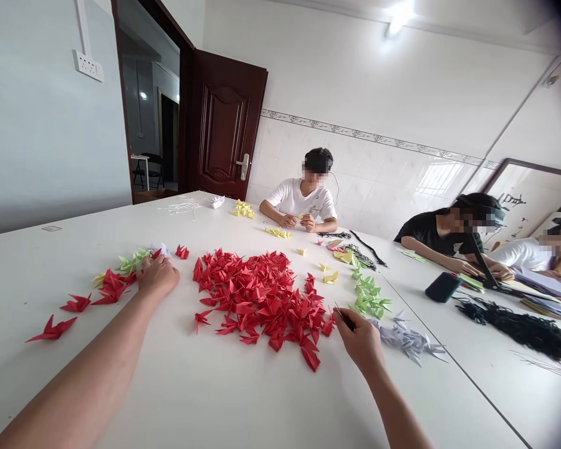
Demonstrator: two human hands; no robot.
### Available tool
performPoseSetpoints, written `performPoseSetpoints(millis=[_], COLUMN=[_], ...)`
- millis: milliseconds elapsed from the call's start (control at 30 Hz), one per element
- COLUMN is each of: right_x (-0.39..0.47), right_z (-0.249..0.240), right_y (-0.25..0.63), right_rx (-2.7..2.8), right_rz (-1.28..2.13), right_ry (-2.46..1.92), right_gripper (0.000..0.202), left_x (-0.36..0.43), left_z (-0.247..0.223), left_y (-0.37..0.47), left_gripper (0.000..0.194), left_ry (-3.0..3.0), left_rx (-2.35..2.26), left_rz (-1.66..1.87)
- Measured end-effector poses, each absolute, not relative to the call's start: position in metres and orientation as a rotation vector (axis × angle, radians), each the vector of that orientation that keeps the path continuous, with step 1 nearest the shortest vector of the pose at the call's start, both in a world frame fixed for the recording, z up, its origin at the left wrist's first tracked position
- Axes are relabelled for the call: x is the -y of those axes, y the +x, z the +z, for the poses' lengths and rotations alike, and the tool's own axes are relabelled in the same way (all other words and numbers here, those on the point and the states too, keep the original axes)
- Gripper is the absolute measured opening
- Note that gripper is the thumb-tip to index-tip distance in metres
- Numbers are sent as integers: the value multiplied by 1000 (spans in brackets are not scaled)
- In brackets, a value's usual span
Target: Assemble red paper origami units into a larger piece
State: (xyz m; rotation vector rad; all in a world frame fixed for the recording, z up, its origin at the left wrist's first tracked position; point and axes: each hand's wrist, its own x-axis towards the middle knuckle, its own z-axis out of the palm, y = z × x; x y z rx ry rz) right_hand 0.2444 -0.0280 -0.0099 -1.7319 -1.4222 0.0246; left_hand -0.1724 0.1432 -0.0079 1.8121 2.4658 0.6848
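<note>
My left hand (158, 275) reaches to the left side of the table, its fingers curled down among folded paper cranes. A red paper crane (156, 254) shows just past the fingers; what they grip is hidden. Beside the hand are green cranes (131, 262), and more red cranes (113, 288) trail toward me. My right hand (362, 340) is closed around a thin dark pointed tool (346, 318), whose kind I cannot make out. Its tip is near the right edge of a large heap of red cranes (252, 287). White cranes (409, 340) lie right of that hand.
Green cranes (370, 293) and yellow cranes (330, 276) lie right of the heap. A person (303, 199) across the table handles a small yellow piece. Two other people sit at the right. Black cords (514, 324) and a dark block (443, 287) rest on the right table.
</note>
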Motion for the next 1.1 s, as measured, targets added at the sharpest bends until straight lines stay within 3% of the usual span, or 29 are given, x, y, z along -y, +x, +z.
performPoseSetpoints(millis=[867, 1100], right_x=[26, 29], right_z=[-11, -6], right_y=[243, 239], right_rx=[1458, 1472], right_rz=[36, 43], right_ry=[-1727, -1721], right_gripper=[36, 37], left_x=[-136, -127], left_z=[8, 14], left_y=[-169, -164], left_gripper=[26, 28], left_ry=[1869, 1789], left_rx=[-2296, -2225], left_rz=[1093, 1246])
